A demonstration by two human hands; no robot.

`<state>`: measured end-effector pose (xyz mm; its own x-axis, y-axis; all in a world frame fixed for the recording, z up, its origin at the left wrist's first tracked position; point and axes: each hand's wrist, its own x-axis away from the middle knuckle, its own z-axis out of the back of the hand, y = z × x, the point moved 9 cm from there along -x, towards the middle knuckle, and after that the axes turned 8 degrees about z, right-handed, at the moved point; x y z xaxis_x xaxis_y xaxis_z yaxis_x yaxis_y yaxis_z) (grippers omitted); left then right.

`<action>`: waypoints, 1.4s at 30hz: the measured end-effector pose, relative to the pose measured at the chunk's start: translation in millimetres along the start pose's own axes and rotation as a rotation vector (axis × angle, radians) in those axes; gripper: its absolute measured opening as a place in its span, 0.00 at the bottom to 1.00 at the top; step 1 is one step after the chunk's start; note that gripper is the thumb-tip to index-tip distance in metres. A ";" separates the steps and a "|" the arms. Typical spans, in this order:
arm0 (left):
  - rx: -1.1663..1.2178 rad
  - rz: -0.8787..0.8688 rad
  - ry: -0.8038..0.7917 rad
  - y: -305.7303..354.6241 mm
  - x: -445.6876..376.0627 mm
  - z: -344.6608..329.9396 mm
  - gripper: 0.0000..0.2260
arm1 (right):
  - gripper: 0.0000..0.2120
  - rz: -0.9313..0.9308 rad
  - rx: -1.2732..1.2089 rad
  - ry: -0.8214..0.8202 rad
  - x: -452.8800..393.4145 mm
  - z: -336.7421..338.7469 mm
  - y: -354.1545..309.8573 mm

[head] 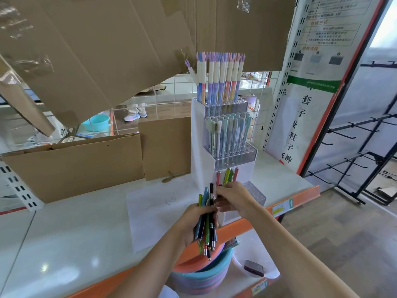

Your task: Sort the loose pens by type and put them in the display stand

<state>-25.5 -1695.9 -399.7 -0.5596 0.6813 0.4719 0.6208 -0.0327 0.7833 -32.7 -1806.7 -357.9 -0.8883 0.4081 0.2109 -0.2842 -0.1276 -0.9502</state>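
Note:
A white tiered display stand (198, 147) rises at the shelf's right side. Tall pastel pens (219, 80) fill its top tier and capped pale pens (228, 134) fill the middle tier. In the bottom clear tier, a few red and green pens (227, 176) stand upright. My left hand (193, 222) grips a bundle of loose pens (207, 231), green, blue and black, points down. My right hand (233, 198), just in front of the bottom tier, pinches a black pen (211, 193) at the top of the bundle.
Flattened cardboard sheets (75, 166) lean along the back of the white shelf (64, 233). More cardboard (107, 39) hangs overhead. Stacked coloured basins (204, 276) sit below the orange shelf edge. A black hook rack (365, 160) stands to the right.

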 end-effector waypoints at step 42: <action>-0.069 -0.087 0.014 9.5 5.7 12.7 0.04 | 0.15 0.130 0.750 -0.200 1.5 -37.1 -32.4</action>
<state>-15.8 -1683.1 -394.8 -0.6177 0.6735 0.4059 0.5303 -0.0243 0.8475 -11.4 -1768.4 -335.3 -0.9589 0.1864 0.2141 -0.2781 -0.7681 -0.5768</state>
